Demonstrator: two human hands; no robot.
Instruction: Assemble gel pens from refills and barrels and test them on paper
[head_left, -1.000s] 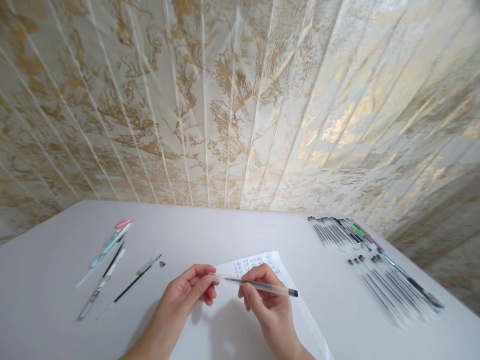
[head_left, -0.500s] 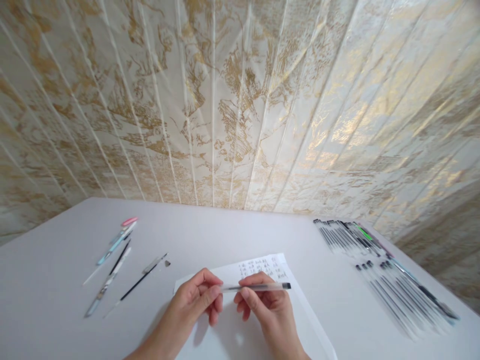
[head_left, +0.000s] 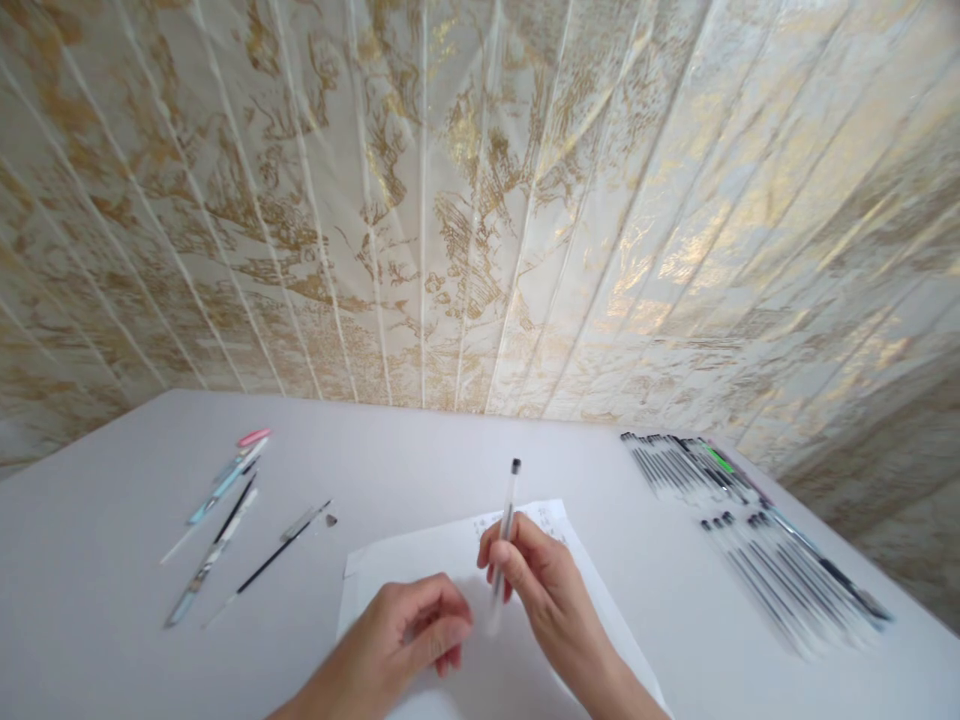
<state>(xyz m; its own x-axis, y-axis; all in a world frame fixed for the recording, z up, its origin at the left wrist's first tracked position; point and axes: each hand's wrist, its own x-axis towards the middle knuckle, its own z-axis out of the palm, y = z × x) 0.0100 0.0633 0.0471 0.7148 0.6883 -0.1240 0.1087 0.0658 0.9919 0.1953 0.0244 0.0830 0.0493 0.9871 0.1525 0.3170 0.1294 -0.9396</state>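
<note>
A: Hands?
B: Right hand (head_left: 541, 572) grips a clear pen (head_left: 512, 492), dark end up, over the paper (head_left: 390, 565), lower centre. Left hand (head_left: 420, 625) curled; can't tell if holding anything.
A: Progress?
B: Lined-up pens (head_left: 796, 570), lower right, look complete. Held one perhaps nearly so; lower end blurred. Thin parts (head_left: 264, 573), lower left, lie loose, seemingly undone.

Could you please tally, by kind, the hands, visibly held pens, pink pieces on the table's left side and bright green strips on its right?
Hands: 2, left hand and right hand
Held pen: 1
Pink piece: 1
Bright green strip: 1
Total: 5
</note>
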